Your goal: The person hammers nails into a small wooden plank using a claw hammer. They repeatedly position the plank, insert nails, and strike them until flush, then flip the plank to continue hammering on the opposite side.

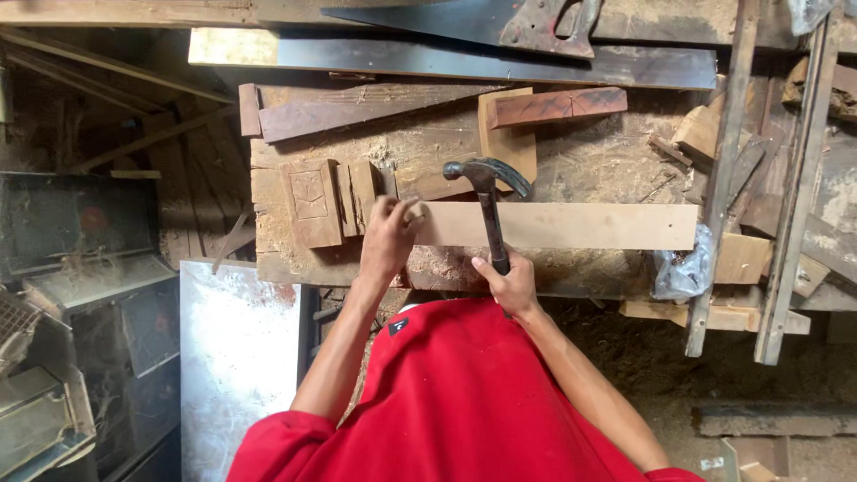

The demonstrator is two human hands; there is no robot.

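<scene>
While the right hand clenches the dark handle of a claw hammer, the hammer's steel head stands raised over a long pale wooden board, claw curving to the right. That board lies flat across a sawdust-strewn workbench, running from near the middle out to the right. At its left end the left hand presses down with fingers pinched together at the board's edge; whether they hold a nail there is too small to tell. Just left of this hand sit several small reddish wood blocks, one with a carved face. Beyond the board lie a slanted dark plank, a square pale offcut and a reddish-brown wood piece resting on it. Farther back a handsaw lies above a long flat dark board. A crumpled plastic bag hangs at the bench's right end, beside upright wooden slats. A red shirt fills the lower view.
</scene>
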